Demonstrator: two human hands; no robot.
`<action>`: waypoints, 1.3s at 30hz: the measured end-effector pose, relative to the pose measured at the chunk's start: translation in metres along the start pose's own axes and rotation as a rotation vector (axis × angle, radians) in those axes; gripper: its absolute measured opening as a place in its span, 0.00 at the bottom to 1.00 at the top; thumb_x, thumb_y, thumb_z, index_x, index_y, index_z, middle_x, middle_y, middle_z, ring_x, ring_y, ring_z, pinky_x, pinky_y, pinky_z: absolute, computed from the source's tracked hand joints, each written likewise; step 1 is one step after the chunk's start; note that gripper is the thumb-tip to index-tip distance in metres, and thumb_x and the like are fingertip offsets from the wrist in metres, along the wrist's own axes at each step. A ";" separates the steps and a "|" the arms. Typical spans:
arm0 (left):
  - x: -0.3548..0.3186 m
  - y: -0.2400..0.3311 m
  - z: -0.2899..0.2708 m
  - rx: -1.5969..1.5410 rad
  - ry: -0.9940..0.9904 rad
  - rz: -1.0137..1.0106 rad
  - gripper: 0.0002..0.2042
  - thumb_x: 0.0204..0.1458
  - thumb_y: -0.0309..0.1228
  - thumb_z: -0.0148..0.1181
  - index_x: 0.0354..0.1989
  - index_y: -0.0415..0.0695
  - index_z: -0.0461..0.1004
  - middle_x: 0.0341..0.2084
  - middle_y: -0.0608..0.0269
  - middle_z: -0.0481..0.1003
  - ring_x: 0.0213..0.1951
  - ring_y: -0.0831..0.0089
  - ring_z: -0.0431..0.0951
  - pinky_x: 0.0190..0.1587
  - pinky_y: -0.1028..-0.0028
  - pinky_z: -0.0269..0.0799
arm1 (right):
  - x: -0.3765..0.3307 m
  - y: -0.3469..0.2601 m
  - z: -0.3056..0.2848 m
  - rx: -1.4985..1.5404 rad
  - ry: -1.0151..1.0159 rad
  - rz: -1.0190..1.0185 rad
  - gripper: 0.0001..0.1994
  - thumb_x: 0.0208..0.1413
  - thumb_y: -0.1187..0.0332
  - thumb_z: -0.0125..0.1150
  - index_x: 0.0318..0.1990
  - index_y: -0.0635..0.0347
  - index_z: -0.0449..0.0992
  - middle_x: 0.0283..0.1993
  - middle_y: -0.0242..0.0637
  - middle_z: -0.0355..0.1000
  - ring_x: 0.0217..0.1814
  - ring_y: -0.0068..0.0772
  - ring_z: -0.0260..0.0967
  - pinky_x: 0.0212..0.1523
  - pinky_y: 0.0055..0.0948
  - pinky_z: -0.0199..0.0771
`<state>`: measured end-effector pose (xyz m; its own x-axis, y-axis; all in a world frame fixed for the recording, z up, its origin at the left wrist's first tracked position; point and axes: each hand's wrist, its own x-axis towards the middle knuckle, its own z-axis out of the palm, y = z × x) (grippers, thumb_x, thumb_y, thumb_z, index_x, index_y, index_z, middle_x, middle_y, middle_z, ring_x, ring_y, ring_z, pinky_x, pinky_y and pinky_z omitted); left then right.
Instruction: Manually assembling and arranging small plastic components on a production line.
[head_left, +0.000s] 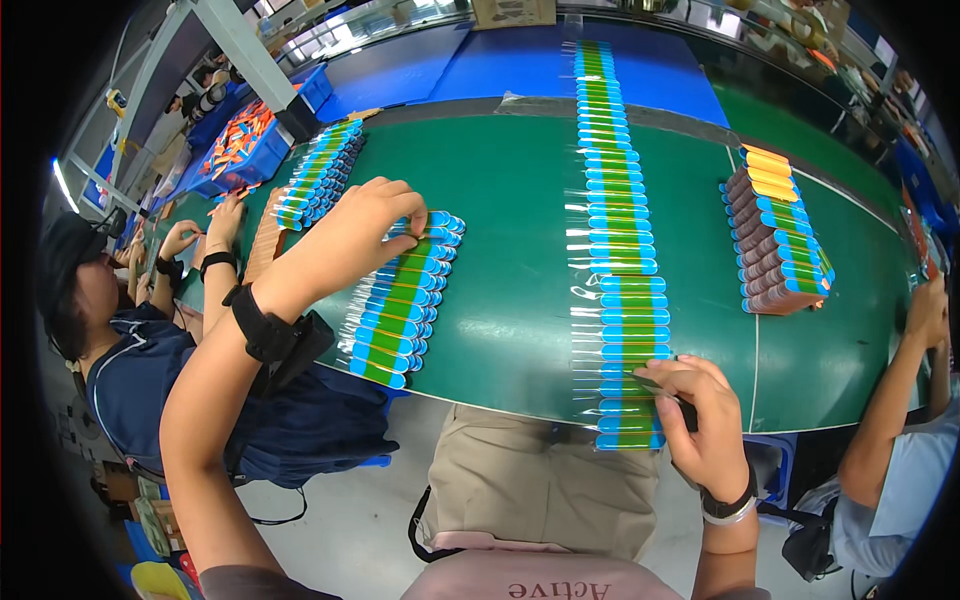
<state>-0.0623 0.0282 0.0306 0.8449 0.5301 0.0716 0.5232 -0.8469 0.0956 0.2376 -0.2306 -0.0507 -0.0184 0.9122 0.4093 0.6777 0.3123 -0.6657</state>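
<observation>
A long row of overlapping nail files (615,215), flat blue-and-green strips with rounded ends, runs from the table's near edge to the far side. Clear film ends stick out along its left side. At the row's near end, my right hand (700,405) is closed on a thin dark flat strip (655,386), just above the files. Left of the row lies a shorter layered stack of the same nail files (395,318). My left hand (372,225) pinches at this stack's far end, thumb against forefinger; what lies between the fingertips is too small to make out.
Another nail file stack (322,170) lies at the far left, before a blue bin (245,160) of orange pieces. A tall stack (782,240) with orange files on top stands right on the green table (510,330). Co-workers sit left (150,390) and right (900,440).
</observation>
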 end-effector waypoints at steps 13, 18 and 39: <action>-0.053 0.037 -0.121 -0.341 -0.167 -0.206 0.06 0.44 0.18 0.66 0.29 0.38 0.75 0.28 0.63 0.78 0.35 0.71 0.77 0.43 0.73 0.71 | 0.000 0.000 0.000 -0.013 0.006 0.029 0.04 0.56 0.75 0.56 0.39 0.59 0.73 0.44 0.35 0.80 0.51 0.40 0.76 0.59 0.44 0.67; -0.046 0.037 -0.127 -0.379 -0.188 -0.222 0.05 0.45 0.20 0.65 0.32 0.39 0.77 0.28 0.65 0.78 0.34 0.74 0.77 0.43 0.74 0.71 | 0.001 0.000 0.001 -0.013 0.000 0.015 0.03 0.57 0.75 0.56 0.39 0.59 0.71 0.46 0.37 0.80 0.51 0.41 0.76 0.58 0.44 0.67; 0.030 -0.033 -0.006 -0.363 -0.290 -0.270 0.11 0.49 0.28 0.69 0.40 0.44 0.76 0.35 0.64 0.77 0.37 0.73 0.76 0.44 0.73 0.71 | 0.000 -0.002 0.001 -0.018 0.013 0.017 0.04 0.58 0.76 0.56 0.39 0.59 0.69 0.45 0.37 0.81 0.50 0.42 0.77 0.58 0.45 0.67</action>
<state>-0.0546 0.0727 0.0357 0.7085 0.6497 -0.2755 0.6975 -0.5856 0.4131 0.2356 -0.2309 -0.0503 0.0033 0.9138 0.4062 0.6910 0.2916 -0.6615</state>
